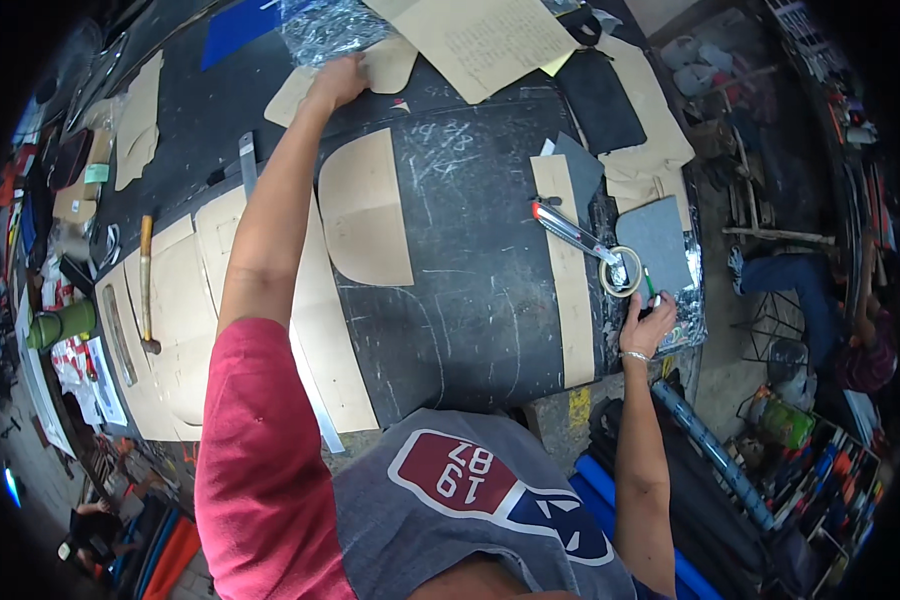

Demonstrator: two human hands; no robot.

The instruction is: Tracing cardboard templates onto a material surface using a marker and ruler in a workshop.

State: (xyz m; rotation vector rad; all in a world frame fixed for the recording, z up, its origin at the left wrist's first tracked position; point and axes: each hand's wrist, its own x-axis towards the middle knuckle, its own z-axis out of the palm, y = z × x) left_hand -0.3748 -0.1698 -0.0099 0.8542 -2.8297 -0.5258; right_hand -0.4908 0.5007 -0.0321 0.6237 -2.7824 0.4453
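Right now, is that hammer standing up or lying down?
Lying down. The hammer rests flat on the tan patterns, head toward the person.

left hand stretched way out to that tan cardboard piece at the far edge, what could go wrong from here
1. The left hand presses a tan cardboard pattern piece partly under a crinkled clear plastic bag; dragging it back may pull the bag along.
2. The outstretched forearm crosses the rounded tan cardboard template and could nudge it.
3. The right hand, holding a green pen, sits beside the tape roll and red-handled utility knife; a careless move could brush the blade.
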